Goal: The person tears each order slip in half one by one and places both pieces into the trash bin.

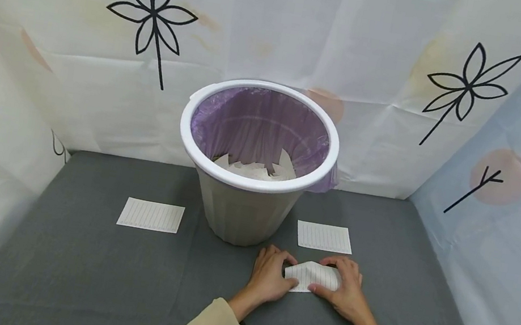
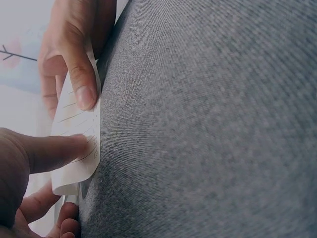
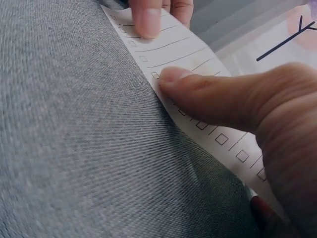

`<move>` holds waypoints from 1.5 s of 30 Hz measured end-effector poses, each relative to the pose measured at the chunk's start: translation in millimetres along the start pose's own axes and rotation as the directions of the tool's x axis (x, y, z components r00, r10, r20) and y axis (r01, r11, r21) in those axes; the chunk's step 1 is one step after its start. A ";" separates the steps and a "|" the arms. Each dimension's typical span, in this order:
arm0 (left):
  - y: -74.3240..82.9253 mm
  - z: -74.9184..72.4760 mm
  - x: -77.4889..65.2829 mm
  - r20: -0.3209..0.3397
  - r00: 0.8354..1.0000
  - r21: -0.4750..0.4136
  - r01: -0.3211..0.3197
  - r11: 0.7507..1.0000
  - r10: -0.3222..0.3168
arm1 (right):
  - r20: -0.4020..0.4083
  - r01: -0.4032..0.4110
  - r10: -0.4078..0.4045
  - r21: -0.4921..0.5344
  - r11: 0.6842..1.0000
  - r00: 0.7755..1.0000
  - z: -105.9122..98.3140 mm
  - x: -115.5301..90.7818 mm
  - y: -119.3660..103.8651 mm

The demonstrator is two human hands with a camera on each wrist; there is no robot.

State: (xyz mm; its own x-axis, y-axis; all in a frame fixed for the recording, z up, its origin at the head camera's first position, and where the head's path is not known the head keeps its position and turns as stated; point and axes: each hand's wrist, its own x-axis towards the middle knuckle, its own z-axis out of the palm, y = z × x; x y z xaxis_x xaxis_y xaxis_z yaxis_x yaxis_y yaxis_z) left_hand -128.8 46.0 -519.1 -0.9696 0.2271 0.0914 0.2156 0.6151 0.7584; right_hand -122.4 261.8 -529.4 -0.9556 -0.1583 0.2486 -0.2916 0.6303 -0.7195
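Note:
A small lined sheet of paper, bent upward in the middle, is held between both hands close over the grey cloth. My left hand grips its left end, the thumb on the upper face and the other fingers at the far edge and underneath. At the opposite end, my right hand pinches the sheet with thumb on top. Printed lines and a row of small boxes show along the paper in the right wrist view. The left wrist view has the near edge of the sheet curling beside the left thumb.
Behind the hands stands a white wastebasket with a purple liner and paper scraps inside. One lined sheet lies left of it, another to its right. Cloth walls enclose the grey table.

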 end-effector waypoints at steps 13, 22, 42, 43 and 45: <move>-3.9 -15.7 3.2 0.115 0.993 -0.345 0.053 0.937 -0.014 | 0.093 -0.055 0.034 0.230 0.972 0.995 -7.0 4.0 -15.5; -6.1 -34.8 -1.6 0.147 0.989 -0.448 0.048 0.893 0.021 | 0.092 -0.064 0.037 0.308 0.949 0.995 -7.6 5.6 -31.1; 26.4 -90.0 -13.4 0.035 0.993 -0.394 -0.086 0.915 0.109 | 0.122 0.031 -0.089 0.413 0.910 0.989 -18.4 26.5 -89.8; 28.4 -92.5 -14.5 0.028 0.994 -0.389 -0.089 0.917 0.108 | 0.122 0.032 -0.091 0.417 0.908 0.988 -18.9 27.1 -92.9; 32.1 -97.4 -16.9 0.016 0.994 -0.384 -0.094 0.919 0.108 | 0.121 0.035 -0.095 0.428 0.903 0.988 -20.1 28.2 -99.1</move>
State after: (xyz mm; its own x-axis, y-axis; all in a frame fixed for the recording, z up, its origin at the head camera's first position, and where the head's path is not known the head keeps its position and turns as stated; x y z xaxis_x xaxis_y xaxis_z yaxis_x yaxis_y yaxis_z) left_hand -116.8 -11.7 -433.4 -0.9385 0.3045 0.1627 0.2446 0.2538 0.9358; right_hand -119.6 210.1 -438.1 -0.9216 -0.3086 0.2355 -0.3147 0.2390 -0.9186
